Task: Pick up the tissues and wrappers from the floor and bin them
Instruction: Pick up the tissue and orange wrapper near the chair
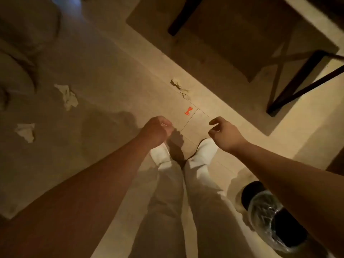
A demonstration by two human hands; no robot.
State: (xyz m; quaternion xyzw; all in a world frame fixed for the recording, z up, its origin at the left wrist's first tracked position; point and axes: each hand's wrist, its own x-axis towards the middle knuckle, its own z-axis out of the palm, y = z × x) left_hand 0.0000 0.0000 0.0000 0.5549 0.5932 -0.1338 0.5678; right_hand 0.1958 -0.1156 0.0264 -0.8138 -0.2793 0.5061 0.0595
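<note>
I stand on a beige tiled floor and look down past my white trousers. A small orange wrapper (pixel 188 111) lies just ahead of my hands. Beyond it lies a crumpled tissue (pixel 181 88). Two more white tissues lie to the left, one (pixel 68 96) farther away and one (pixel 26 131) nearer. My left hand (pixel 158 129) is a closed fist with nothing visible in it. My right hand (pixel 224 133) hangs with its fingers loosely curled and apart, holding nothing. A black bin (pixel 271 216) with a clear liner stands at my lower right, partly hidden by my right forearm.
A dark wooden table or chair frame (pixel 294 84) with crossed legs stands at the upper right and casts a large shadow on the floor. Light fabric or bedding (pixel 20 53) fills the upper left. My white-socked feet (pixel 186 151) stand below my hands.
</note>
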